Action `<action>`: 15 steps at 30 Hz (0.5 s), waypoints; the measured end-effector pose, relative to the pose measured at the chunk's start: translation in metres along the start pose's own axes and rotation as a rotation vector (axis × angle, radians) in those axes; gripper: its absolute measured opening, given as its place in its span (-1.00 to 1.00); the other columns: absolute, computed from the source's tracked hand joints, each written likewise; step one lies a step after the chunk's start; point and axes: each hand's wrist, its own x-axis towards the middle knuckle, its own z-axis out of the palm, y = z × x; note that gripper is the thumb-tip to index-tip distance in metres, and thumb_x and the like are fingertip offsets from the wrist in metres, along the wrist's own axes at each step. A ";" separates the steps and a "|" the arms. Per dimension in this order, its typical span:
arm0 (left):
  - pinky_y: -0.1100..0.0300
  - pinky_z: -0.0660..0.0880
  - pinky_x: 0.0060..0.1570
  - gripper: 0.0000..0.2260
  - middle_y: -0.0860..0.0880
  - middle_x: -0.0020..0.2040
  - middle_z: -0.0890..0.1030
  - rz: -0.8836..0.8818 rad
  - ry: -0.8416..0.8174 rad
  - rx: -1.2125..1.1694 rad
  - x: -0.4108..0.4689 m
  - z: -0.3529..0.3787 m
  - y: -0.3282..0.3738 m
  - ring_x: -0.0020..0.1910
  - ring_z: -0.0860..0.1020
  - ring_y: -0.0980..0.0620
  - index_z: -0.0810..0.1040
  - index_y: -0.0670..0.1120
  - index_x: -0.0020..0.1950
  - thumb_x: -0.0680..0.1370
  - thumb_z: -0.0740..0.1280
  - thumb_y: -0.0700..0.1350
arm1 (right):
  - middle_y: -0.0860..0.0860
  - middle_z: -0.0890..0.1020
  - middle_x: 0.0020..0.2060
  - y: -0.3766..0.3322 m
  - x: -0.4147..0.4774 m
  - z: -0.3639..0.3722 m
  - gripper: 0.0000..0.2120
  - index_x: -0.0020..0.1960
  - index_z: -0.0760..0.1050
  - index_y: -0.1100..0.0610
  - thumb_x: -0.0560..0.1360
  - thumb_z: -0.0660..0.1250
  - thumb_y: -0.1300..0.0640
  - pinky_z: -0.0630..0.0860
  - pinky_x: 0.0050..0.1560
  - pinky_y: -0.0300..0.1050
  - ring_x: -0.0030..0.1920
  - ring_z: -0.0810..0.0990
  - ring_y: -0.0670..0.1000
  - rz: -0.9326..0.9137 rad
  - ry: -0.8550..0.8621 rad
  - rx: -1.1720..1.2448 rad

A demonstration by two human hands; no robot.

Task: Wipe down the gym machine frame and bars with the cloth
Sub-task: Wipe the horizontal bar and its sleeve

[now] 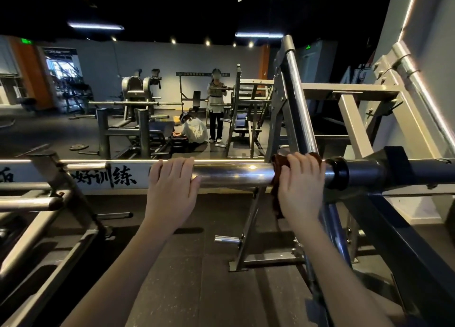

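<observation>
The dark rubber floor (pixel 197 265) is stretching across the gym. The gym machine frame (pixel 349 90) is rising on the right, its beige beams and slanted chrome uprights leaning back toward the wall. A thick chrome bar (pixel 234 176) is running level across the view from that frame toward the left.

Farther back, among other machines, a standing person (pixel 216 105) is facing this way, and a crouching person (pixel 194 132) is bending low on the floor just beside.

The left hand (pixel 172 186) is lying over the top of the chrome bar near its middle. Its fingers are curling over the far side and its thumb is pressing the near face, so it is holding only the bar.

The right hand (pixel 301 186) is gripping the bar's right end, with its fingers wrapping a dark brown cloth (pixel 278 164) that is bunching between palm and metal. Part of the cloth is hanging below the bar beside the wrist.

Just right of that hand, a black collar (pixel 338 172) is sitting on the bar, close against the cloth's edge.
</observation>
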 end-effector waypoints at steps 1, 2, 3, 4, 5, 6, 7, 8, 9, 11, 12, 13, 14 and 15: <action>-0.06 0.32 0.26 -0.63 -0.09 0.15 0.57 -0.002 0.000 0.002 0.000 0.001 0.000 0.17 0.50 -0.09 0.48 -0.14 0.29 0.62 0.11 0.03 | 0.06 0.50 0.30 -0.018 -0.006 0.007 -0.58 0.34 0.44 0.11 0.61 0.01 -0.01 0.05 0.50 0.13 0.40 0.33 0.09 -0.010 -0.005 0.012; -0.06 0.31 0.27 -0.63 -0.09 0.15 0.56 -0.002 -0.001 0.006 -0.001 0.001 0.000 0.17 0.50 -0.09 0.47 -0.14 0.30 0.64 0.09 0.04 | 0.05 0.51 0.28 -0.037 -0.010 0.012 -0.57 0.33 0.44 0.11 0.61 -0.01 -0.03 0.06 0.49 0.12 0.39 0.35 0.08 -0.067 -0.017 0.042; -0.06 0.31 0.27 -0.61 -0.09 0.15 0.56 0.001 -0.003 0.010 0.000 0.001 0.000 0.18 0.50 -0.09 0.47 -0.14 0.30 0.64 0.06 0.05 | 0.03 0.53 0.26 -0.053 -0.013 0.015 -0.55 0.33 0.45 0.10 0.60 -0.02 -0.04 0.08 0.48 0.09 0.37 0.38 0.07 -0.152 -0.045 0.081; -0.05 0.31 0.26 -0.58 -0.09 0.15 0.57 0.006 -0.006 0.018 0.000 0.000 0.000 0.17 0.50 -0.09 0.47 -0.14 0.30 0.62 0.04 0.07 | 0.02 0.54 0.24 -0.063 -0.012 0.015 -0.55 0.33 0.45 0.09 0.60 -0.02 -0.05 0.11 0.46 0.06 0.34 0.40 0.06 -0.241 -0.080 0.102; -0.03 0.30 0.26 -0.57 -0.09 0.15 0.57 0.010 -0.008 0.026 0.001 0.000 0.000 0.17 0.51 -0.08 0.47 -0.14 0.29 0.61 0.02 0.08 | 0.01 0.55 0.24 -0.068 -0.008 0.011 -0.57 0.33 0.45 0.08 0.61 0.01 -0.05 0.14 0.44 0.03 0.32 0.42 0.05 -0.308 -0.124 0.109; -0.01 0.28 0.26 -0.56 -0.09 0.14 0.57 0.014 -0.008 0.034 0.001 -0.001 -0.001 0.16 0.51 -0.08 0.48 -0.14 0.29 0.61 0.02 0.08 | 0.01 0.54 0.24 -0.067 -0.002 0.007 -0.60 0.34 0.43 0.07 0.62 0.05 -0.05 0.18 0.42 -0.01 0.31 0.43 0.04 -0.347 -0.175 0.111; 0.00 0.27 0.25 -0.56 -0.08 0.14 0.57 0.017 -0.010 0.038 0.001 -0.001 -0.001 0.16 0.50 -0.07 0.48 -0.14 0.28 0.61 0.02 0.08 | 0.00 0.53 0.24 -0.061 0.003 0.004 -0.62 0.36 0.41 0.07 0.62 0.10 -0.05 0.22 0.38 -0.04 0.30 0.43 0.04 -0.358 -0.218 0.118; 0.01 0.27 0.25 -0.56 -0.07 0.14 0.57 0.019 -0.012 0.038 0.001 -0.001 -0.002 0.16 0.50 -0.07 0.48 -0.13 0.29 0.61 0.01 0.08 | 0.00 0.52 0.25 -0.052 0.005 0.001 -0.62 0.37 0.39 0.07 0.62 0.14 -0.06 0.26 0.33 -0.07 0.30 0.43 0.03 -0.337 -0.231 0.124; 0.01 0.28 0.25 -0.56 -0.06 0.14 0.56 0.019 -0.016 0.036 0.001 0.000 -0.002 0.16 0.50 -0.06 0.47 -0.12 0.29 0.61 0.01 0.09 | 0.01 0.51 0.26 -0.042 0.004 -0.001 -0.60 0.36 0.38 0.08 0.61 0.16 -0.08 0.27 0.32 -0.07 0.31 0.42 0.03 -0.291 -0.211 0.123; 0.00 0.30 0.24 -0.56 -0.06 0.15 0.56 0.013 -0.021 0.037 0.001 0.001 -0.002 0.15 0.49 -0.05 0.47 -0.12 0.30 0.61 0.01 0.09 | 0.03 0.49 0.30 -0.033 -0.003 -0.001 -0.58 0.34 0.41 0.12 0.59 0.13 -0.09 0.21 0.40 -0.02 0.37 0.37 0.05 -0.171 -0.127 0.075; 0.00 0.31 0.24 -0.57 -0.06 0.16 0.56 0.009 -0.022 0.040 0.001 0.002 -0.002 0.15 0.49 -0.05 0.46 -0.11 0.31 0.62 0.02 0.09 | 0.05 0.49 0.31 -0.038 -0.007 0.002 -0.57 0.32 0.43 0.14 0.59 0.09 -0.09 0.17 0.44 0.03 0.39 0.35 0.07 -0.127 -0.097 0.053; -0.01 0.30 0.24 -0.57 -0.05 0.16 0.56 0.004 -0.023 0.041 0.001 0.002 -0.002 0.16 0.49 -0.05 0.47 -0.11 0.31 0.62 0.02 0.09 | 0.06 0.50 0.31 -0.049 -0.010 0.007 -0.55 0.31 0.45 0.14 0.59 0.05 -0.08 0.12 0.47 0.05 0.40 0.34 0.07 -0.108 -0.087 0.053; -0.01 0.30 0.25 -0.57 -0.05 0.16 0.56 0.001 -0.023 0.040 0.001 0.002 -0.001 0.16 0.49 -0.05 0.47 -0.11 0.31 0.62 0.02 0.09 | 0.06 0.52 0.29 -0.062 -0.011 0.013 -0.55 0.29 0.47 0.15 0.59 0.02 -0.09 0.08 0.48 0.04 0.39 0.37 0.07 -0.117 -0.088 0.066; -0.01 0.29 0.26 -0.57 -0.05 0.15 0.57 0.000 -0.023 0.035 0.001 0.002 -0.001 0.15 0.50 -0.05 0.47 -0.11 0.30 0.61 0.02 0.09 | 0.05 0.55 0.25 -0.074 -0.011 0.018 -0.54 0.27 0.49 0.14 0.60 0.01 -0.09 0.07 0.46 0.00 0.36 0.41 0.06 -0.159 -0.094 0.085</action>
